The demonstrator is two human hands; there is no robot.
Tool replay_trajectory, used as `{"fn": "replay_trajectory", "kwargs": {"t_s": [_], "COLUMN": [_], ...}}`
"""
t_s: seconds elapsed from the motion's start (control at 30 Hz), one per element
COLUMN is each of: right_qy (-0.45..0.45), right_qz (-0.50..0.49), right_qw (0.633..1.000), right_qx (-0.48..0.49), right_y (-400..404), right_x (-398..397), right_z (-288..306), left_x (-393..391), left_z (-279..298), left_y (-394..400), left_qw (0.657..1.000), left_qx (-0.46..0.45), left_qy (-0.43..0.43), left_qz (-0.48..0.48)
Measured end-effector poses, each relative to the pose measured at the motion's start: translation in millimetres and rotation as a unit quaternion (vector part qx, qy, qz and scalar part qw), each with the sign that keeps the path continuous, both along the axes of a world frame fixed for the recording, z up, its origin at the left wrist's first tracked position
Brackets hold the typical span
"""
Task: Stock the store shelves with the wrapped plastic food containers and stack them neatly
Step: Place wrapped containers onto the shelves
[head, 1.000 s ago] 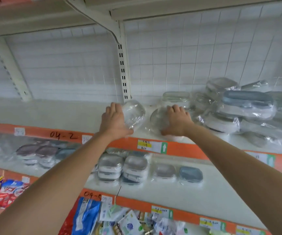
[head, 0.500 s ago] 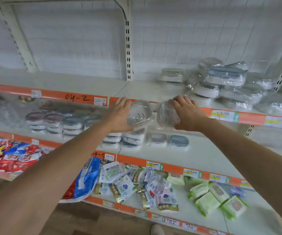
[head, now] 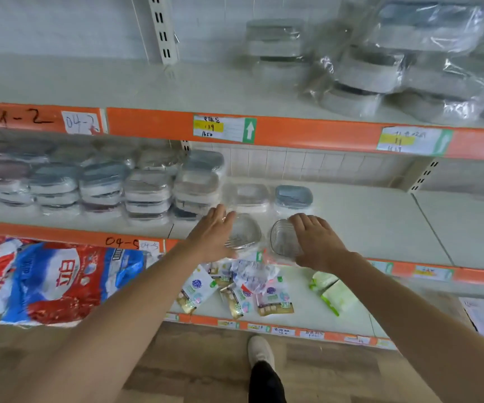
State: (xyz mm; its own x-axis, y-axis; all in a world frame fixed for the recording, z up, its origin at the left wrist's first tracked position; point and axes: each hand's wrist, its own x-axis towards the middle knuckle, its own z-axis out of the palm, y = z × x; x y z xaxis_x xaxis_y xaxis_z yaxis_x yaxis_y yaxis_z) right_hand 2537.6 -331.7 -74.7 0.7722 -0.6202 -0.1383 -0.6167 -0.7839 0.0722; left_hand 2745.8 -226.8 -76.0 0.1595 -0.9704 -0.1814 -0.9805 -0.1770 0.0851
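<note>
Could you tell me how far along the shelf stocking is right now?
Done: wrapped stacks already line the middle shelf. In hand: the left hand and right hand each hold a clear container at its front edge. Left: a loose pile on the upper shelf.

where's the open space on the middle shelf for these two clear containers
The middle shelf is bare right of the blue-lidded container, out past the right hand. The top shelf is also bare left of the wrapped pile. Left of the left hand, the stacked containers crowd the shelf.
</note>
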Motion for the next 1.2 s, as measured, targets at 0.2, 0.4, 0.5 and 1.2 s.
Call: {"fn": "replay_trajectory", "kwargs": {"t_s": [0.2,0.4,0.5,1.2], "right_qy": [0.009,-0.023,-0.026,-0.074], "right_qz": [-0.053,-0.037,-0.046,-0.101], "right_qw": [0.998,0.998,0.998,0.99], "right_qx": [0.045,0.045,0.039,0.059], "right_y": [-31,-67,-75,-104], "right_x": [8,14,27,59], "right_z": [-80,-96,-107,-133], "left_x": [2,20,24,36], "left_z": [-77,-104,-110,-139], "left_y": [-49,-74,-92,-126], "left_qw": [0.999,1.0,1.0,0.999], "left_qx": [0.04,-0.002,-0.009,0.006], "left_qy": [0.026,0.0,-0.011,-0.018], "left_qz": [-0.004,-0.002,-0.004,0.037]}}
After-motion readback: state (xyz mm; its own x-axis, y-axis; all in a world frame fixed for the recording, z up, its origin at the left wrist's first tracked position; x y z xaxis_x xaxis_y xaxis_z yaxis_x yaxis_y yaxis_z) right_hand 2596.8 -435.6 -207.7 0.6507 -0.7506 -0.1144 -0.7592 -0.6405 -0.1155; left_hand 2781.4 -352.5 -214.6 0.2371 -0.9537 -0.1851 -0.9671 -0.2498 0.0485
